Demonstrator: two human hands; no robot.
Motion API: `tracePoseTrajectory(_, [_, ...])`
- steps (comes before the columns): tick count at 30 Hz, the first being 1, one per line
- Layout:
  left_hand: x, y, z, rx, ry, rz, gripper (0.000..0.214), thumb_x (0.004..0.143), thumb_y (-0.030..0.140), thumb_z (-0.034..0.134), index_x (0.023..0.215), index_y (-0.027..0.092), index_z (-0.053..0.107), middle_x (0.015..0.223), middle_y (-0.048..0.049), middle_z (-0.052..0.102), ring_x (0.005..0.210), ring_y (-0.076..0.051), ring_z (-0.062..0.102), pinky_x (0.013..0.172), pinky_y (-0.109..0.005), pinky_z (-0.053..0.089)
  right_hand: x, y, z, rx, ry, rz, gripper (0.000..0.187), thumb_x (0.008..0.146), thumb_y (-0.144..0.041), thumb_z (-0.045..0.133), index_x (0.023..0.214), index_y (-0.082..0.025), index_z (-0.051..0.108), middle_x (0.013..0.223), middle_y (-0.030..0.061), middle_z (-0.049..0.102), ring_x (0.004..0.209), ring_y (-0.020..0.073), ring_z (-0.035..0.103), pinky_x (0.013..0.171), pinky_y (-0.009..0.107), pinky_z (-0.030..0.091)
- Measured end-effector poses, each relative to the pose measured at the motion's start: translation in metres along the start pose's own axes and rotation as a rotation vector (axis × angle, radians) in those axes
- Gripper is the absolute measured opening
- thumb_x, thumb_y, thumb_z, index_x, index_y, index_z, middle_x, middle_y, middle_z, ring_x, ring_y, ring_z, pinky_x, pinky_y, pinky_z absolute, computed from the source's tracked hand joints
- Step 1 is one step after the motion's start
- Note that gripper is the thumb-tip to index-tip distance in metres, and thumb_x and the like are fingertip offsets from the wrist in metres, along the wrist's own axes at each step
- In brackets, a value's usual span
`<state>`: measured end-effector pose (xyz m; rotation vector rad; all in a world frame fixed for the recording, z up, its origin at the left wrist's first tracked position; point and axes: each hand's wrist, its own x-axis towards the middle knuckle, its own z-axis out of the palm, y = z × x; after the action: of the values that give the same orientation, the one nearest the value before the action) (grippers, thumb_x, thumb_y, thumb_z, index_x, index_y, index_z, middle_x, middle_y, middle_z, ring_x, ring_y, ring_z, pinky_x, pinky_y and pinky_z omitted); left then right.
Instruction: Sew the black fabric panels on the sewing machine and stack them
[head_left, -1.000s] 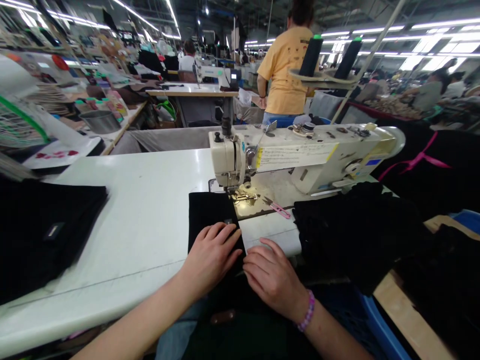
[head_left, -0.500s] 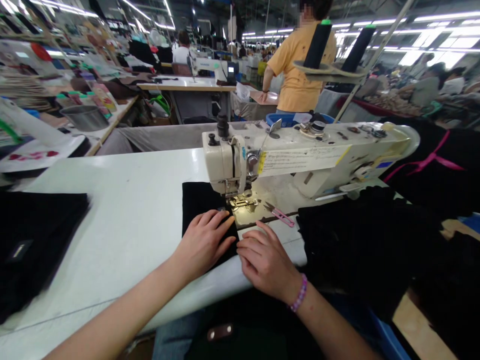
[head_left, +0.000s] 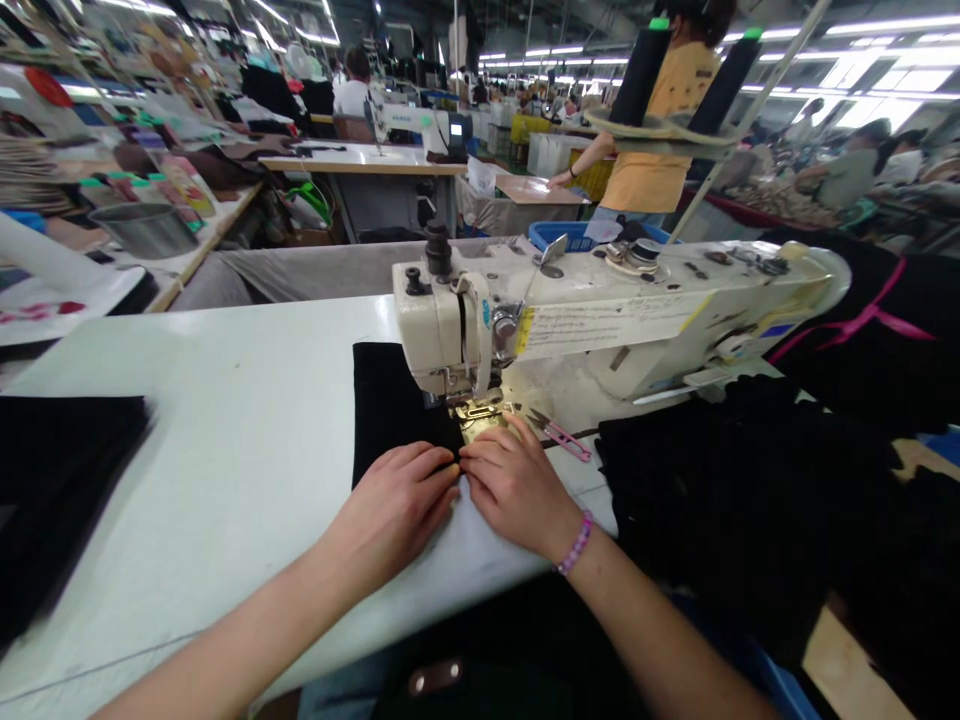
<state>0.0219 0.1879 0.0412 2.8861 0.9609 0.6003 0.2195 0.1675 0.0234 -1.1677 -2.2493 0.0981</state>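
Note:
A black fabric piece (head_left: 384, 405) lies flat on the white table (head_left: 247, 440), its far end under the head of a cream sewing machine (head_left: 600, 310). My left hand (head_left: 394, 505) rests palm down on the near end of the fabric, fingers stretched out. My right hand (head_left: 514, 485) lies beside it with fingertips pressed on the fabric's right edge, just in front of the presser foot (head_left: 476, 408). The two hands touch at the fingertips.
Pink thread snips (head_left: 559, 435) lie right of the needle plate. A heap of black cloth (head_left: 742, 490) fills the right side, another black stack (head_left: 52, 480) the left edge. A person in a yellow shirt (head_left: 660, 140) stands behind the machine. Two thread cones (head_left: 637, 75) rise above it.
Both hands have slid the black fabric forward toward the needle. My right hand moved from the bare table onto the fabric's edge by the presser foot. The person in yellow stepped right.

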Motion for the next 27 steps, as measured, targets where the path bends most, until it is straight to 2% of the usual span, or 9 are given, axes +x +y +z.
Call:
tracePoseTrajectory(4, [0.008,-0.015,0.000,-0.048,-0.019,-0.015,0.025,0.096,0.024,0.050,0.103,0.017,0.074,0.104,-0.0105,0.072,0.100,-0.023,0.066,0.088,-0.040,0.058,0.010,0.003,0.003,-0.050,-0.020,0.033,0.016,0.095,-0.015,0.058,0.100,-0.021,0.071,0.107,0.0040,0.072,0.110,0.0217,0.057,0.119,0.051,0.027])
tracePoseTrajectory(8, [0.019,-0.027,-0.002,-0.063,-0.035,-0.011,0.025,0.096,0.023,0.050,0.095,0.017,0.074,0.099,-0.0105,0.071,0.096,-0.022,0.066,0.086,-0.038,0.057,0.020,0.007,0.006,-0.103,-0.043,0.082,0.014,0.095,-0.019,0.059,0.099,-0.021,0.072,0.107,0.0052,0.068,0.110,0.0237,0.055,0.115,0.050,0.031])
tracePoseTrajectory(14, [0.031,-0.043,-0.003,-0.040,-0.046,-0.017,0.026,0.095,0.023,0.050,0.093,0.017,0.075,0.100,-0.0115,0.071,0.098,-0.023,0.066,0.087,-0.039,0.056,0.029,0.011,0.009,-0.138,-0.045,0.109,0.013,0.094,-0.020,0.061,0.100,-0.021,0.072,0.109,0.0074,0.067,0.107,0.0253,0.054,0.113,0.052,0.033])
tracePoseTrajectory(20, [0.032,-0.054,0.000,-0.017,-0.030,-0.045,0.026,0.096,0.024,0.051,0.103,0.018,0.074,0.108,-0.0112,0.071,0.105,-0.024,0.065,0.093,-0.042,0.055,0.009,-0.001,0.004,-0.125,-0.019,0.140,0.011,0.093,-0.019,0.062,0.101,-0.021,0.068,0.106,0.0071,0.066,0.106,0.0258,0.055,0.112,0.054,0.034])
tracePoseTrajectory(27, [0.023,-0.051,0.004,0.007,-0.003,-0.089,0.029,0.098,0.028,0.049,0.112,0.017,0.072,0.118,-0.0122,0.069,0.111,-0.025,0.062,0.097,-0.044,0.052,-0.021,-0.020,0.011,-0.115,0.042,0.229,0.031,0.090,-0.018,0.065,0.121,-0.016,0.063,0.120,0.0109,0.064,0.113,0.0277,0.055,0.105,0.048,0.043])
